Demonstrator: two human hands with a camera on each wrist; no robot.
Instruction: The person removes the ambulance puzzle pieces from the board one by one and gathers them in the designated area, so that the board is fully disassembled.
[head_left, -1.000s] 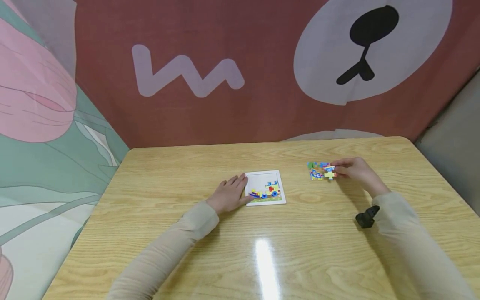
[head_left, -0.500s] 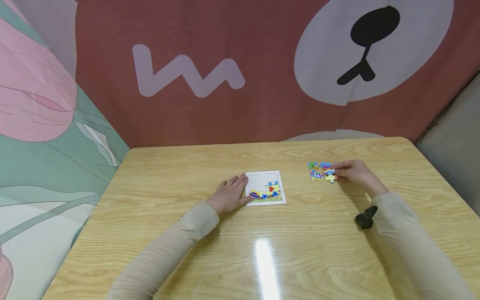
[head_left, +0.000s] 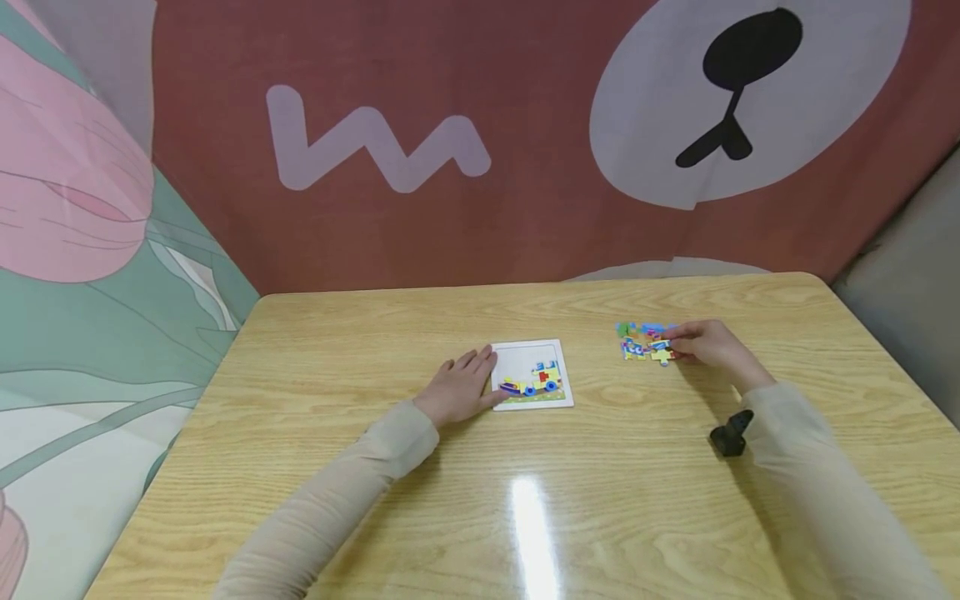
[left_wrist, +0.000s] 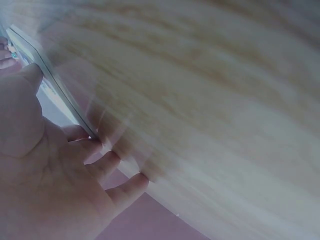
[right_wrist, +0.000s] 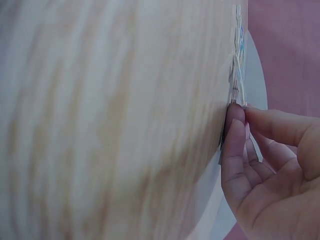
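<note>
My left hand (head_left: 459, 389) rests at the left edge of a square white puzzle board (head_left: 519, 360), fingers extended and thumb over its lower left corner. Several pieces in the board form part of a vehicle picture along its bottom and right side. Seen from the left wrist, the hand (left_wrist: 55, 165) has its fingertips on the table beside the board's edge (left_wrist: 65, 100). My right hand (head_left: 708, 346) pinches a yellow and blue jigsaw piece (head_left: 663, 354) between thumb and finger, at the right of the loose pieces (head_left: 633, 342). The right wrist view shows this hand (right_wrist: 275, 160) edge-on; its fingers partly hide the piece.
A wooden table (head_left: 360, 333) carries everything, with a wall hanging (head_left: 420, 233) behind its far edge. Below the right wrist is a small black device (head_left: 729, 437) by the sleeve. Bare tabletop separates the board from the loose pieces.
My right hand has moved slightly down toward me with the pinched piece, now lower against the loose pieces. My left hand and the board have stayed put.
</note>
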